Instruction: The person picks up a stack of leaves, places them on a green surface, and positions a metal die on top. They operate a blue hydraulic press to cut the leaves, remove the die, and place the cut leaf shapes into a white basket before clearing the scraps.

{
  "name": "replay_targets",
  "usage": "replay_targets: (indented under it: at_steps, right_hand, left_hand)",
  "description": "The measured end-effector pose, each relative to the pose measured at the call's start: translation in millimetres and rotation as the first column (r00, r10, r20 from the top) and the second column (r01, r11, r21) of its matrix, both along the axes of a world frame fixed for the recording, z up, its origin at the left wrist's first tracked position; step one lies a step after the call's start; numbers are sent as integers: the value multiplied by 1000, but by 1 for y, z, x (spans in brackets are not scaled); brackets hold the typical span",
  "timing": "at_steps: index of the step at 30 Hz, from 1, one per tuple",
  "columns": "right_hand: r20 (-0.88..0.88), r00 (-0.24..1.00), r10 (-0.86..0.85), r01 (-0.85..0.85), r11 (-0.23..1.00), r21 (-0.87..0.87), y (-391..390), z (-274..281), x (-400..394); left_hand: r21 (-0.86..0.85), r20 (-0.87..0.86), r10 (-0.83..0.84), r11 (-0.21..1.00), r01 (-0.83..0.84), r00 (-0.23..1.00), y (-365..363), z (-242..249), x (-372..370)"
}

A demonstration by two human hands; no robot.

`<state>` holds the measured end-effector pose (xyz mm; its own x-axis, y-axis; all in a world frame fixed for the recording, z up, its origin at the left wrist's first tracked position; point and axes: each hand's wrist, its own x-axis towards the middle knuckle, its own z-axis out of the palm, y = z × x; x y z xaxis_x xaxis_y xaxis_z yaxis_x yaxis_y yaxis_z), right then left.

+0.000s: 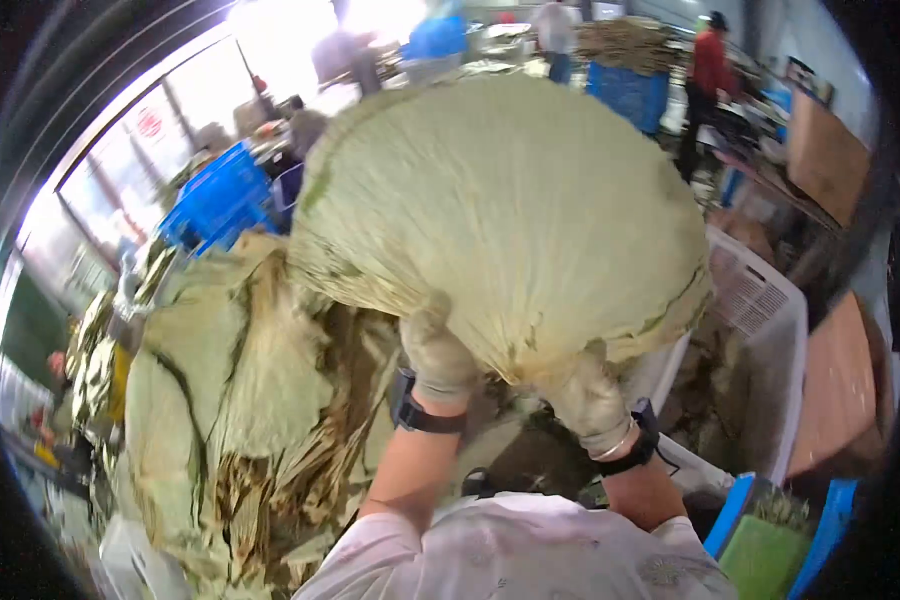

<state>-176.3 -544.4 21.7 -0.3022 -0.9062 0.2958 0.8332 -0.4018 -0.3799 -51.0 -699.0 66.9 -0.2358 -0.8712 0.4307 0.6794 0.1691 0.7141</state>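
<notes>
A big, pale green dried lotus leaf [510, 210], or a layered stack of them, is spread out in front of me like a fan. Its near edge is gripped by my left hand [437, 352], whose gloved fingers are closed at the left of the leaf's pointed base. On the other side of that base, my gloved right hand [588, 400] is closed on the same edge. To my left rises a heap of similar dried leaves [190, 400], with brown, crumpled edges facing me. The leaf's far part overlaps the room behind it.
A white plastic crate [760, 290] with brown leaf matter stands at right. Cardboard [825, 160] leans beyond it. A blue crate [220, 195] sits behind the heap. Farther back, a person in red [708, 75] stands near stacked leaves [625, 45] on a blue container [630, 95].
</notes>
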Motion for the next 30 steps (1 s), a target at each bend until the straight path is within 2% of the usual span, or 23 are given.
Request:
replay_targets:
  at_steps: [2,3,4,5,6,7,9,10,11,12,14,16,18,20,21,22,23,24,25,26,28,29,30]
  right_hand:
    - [50,993,-109,110,994,-21,22,25,-16]
    - [109,981,-159,164,986,-36,36,34,-26]
    - [97,974,-204,209,977,-44,47,33,-39]
    - [-3,953,-304,302,949,-88,59,28,-54]
    - [-98,911,-401,387,912,-139,73,27,-68]
    - [-26,908,-418,409,897,-170,89,31,-79]
    - [-59,853,-519,516,854,-62,125,41,-97]
    - [-92,815,-572,578,814,56,143,46,-107]
    - [-15,867,-498,489,857,-165,160,33,-120]
    - [-21,850,-526,515,839,-176,172,20,-125]
    - [220,862,-457,496,849,-180,195,1,-131]
    - [75,806,-588,590,784,-192,207,-7,-133]
    - [-388,406,-827,890,454,-36,215,-2,-126]
    - [-438,323,-839,942,329,65,235,-6,-130]
    - [-568,250,-784,953,303,0,247,-13,-137]
    - [-683,165,-711,956,287,-68,255,-16,-141]
    - [-683,141,-716,962,261,-75,258,3,-133]
    - [-392,302,-869,931,357,-73,261,27,-122]
    - [-58,441,-896,889,445,-111,263,46,-117]
    - [-64,419,-906,899,424,-111,269,51,-119]
    - [34,260,-965,964,257,-74,281,61,-121]
    - [3,230,-973,949,223,-222,283,69,-120]
    - [-12,207,-978,953,204,-222,285,69,-119]
  left_hand:
    - [-85,51,-189,978,193,981,32,0,-46]
    - [80,-10,-263,962,263,965,43,-7,-71]
    - [70,-21,-308,949,309,951,53,-3,-89]
    - [98,-306,-589,762,640,748,64,3,-106]
    - [27,-556,-725,472,881,406,76,9,-123]
    - [14,-555,-747,432,902,366,84,13,-139]
    - [-104,-88,-690,723,683,718,101,22,-168]
    - [-117,-95,-717,697,708,690,120,31,-175]
    - [-80,-125,-769,637,766,627,143,44,-173]
    - [-44,-152,-814,572,819,560,161,48,-173]
    - [-16,-186,-820,554,832,542,197,26,-181]
    - [74,-252,-786,566,821,565,233,2,-195]
    - [74,-154,-833,526,847,531,250,-8,-209]
    - [-26,-7,-825,565,824,565,257,-5,-217]
    - [268,-167,-889,375,887,426,256,0,-222]
    - [265,-168,-901,350,898,401,257,0,-224]
    - [159,-47,-889,444,882,456,258,0,-228]
    - [37,62,-854,519,854,517,258,-1,-233]
    - [-257,201,-708,629,734,677,256,-13,-241]
    - [-256,194,-725,613,748,660,258,-10,-243]
    - [-25,-94,-922,380,925,376,260,5,-245]
    - [-25,-105,-930,358,934,353,260,15,-247]
    - [-31,-117,-952,288,957,283,259,24,-249]
